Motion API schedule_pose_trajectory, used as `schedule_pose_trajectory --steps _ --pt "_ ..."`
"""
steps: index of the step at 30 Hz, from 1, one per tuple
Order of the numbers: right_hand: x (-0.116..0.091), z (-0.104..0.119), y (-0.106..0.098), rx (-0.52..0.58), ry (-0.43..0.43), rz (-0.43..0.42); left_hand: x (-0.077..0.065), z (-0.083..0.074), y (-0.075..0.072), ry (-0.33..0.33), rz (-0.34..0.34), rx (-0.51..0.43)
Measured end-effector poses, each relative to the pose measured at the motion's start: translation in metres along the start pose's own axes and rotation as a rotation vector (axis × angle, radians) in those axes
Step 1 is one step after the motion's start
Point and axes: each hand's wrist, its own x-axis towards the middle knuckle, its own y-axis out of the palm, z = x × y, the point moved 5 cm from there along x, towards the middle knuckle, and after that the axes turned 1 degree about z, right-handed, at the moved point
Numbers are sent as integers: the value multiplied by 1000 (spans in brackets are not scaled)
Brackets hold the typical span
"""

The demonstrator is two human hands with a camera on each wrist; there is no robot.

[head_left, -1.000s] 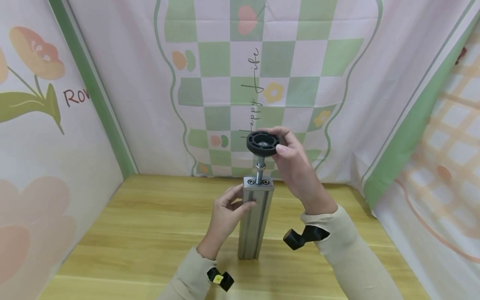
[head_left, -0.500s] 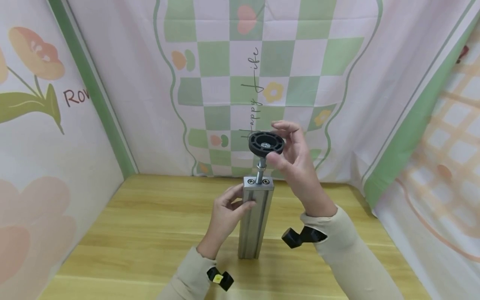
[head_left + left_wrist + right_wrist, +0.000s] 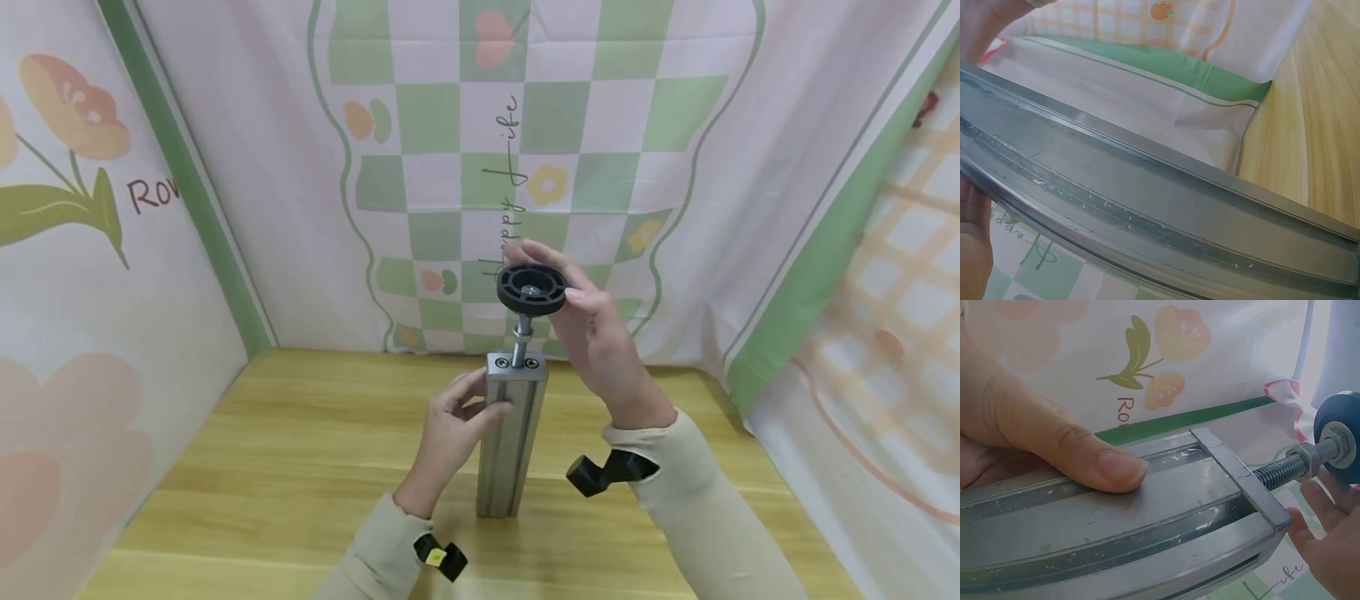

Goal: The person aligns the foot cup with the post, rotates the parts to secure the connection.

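A silver aluminium profile (image 3: 510, 442) stands upright on the table in the head view. My left hand (image 3: 459, 417) grips its upper part, thumb across the front face; the right wrist view shows the thumb (image 3: 1100, 465) pressed on the grooved metal. From the end cap rises a threaded rod (image 3: 1279, 474) with a nut (image 3: 1305, 461), topped by a black round levelling foot (image 3: 532, 289). My right hand (image 3: 600, 342) is at the foot's right side, thumb at the rim and fingers extended behind it. In the right wrist view, several fingers lie close to the foot and nut; contact is partly hidden.
The wooden table (image 3: 315, 442) reaches back to a checked fabric curtain (image 3: 427, 117). More printed fabric hangs at the left and right. Black devices are strapped on both wrists, the right one (image 3: 607, 475) beside the profile.
My right hand loosened from the foot and drew back to the right, then came around it again with the fingers farther behind. The left hand and profile stayed still.
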Motion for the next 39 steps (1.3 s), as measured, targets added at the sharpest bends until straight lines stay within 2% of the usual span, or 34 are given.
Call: schedule_pose_trajectory --steps 10,14,21,26,29,35,39 --pt "-1 -2 -3 7 -18 -63 0 0 0 5 5 0" --pt "-3 -3 -7 -29 -25 -119 -1 0 0 3 6 -4" --pt "-6 -2 -9 -105 15 -190 -1 0 0 12 10 0" --pt "-6 -1 -6 -166 2 -153 -1 0 0 12 10 4" --pt "-4 -2 -4 -143 10 -106 -1 0 0 5 6 2" --pt "0 -4 0 18 14 9 -1 0 0 -3 6 -3" --pt "1 -4 2 99 24 33 -1 0 0 -2 7 -2"
